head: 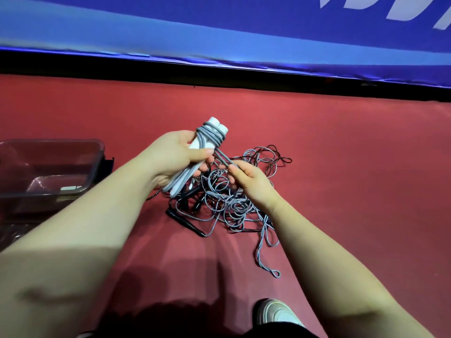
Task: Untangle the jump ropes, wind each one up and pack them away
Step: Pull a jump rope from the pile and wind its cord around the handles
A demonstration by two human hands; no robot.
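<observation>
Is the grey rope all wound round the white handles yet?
Not yet. A few turns circle the white handles in the left hand; the right hand pinches unwound grey rope.

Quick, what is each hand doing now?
Left hand: grips the white handles.
Right hand: pinches the grey rope.

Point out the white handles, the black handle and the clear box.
white handles [214,121]: head view, on one top end.
black handle [185,222]: head view, on its middle.
clear box [61,142]: head view, on its far rim.

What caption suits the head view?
Left hand grips white handles; right hand pinches grey rope above tangled pile.
</observation>
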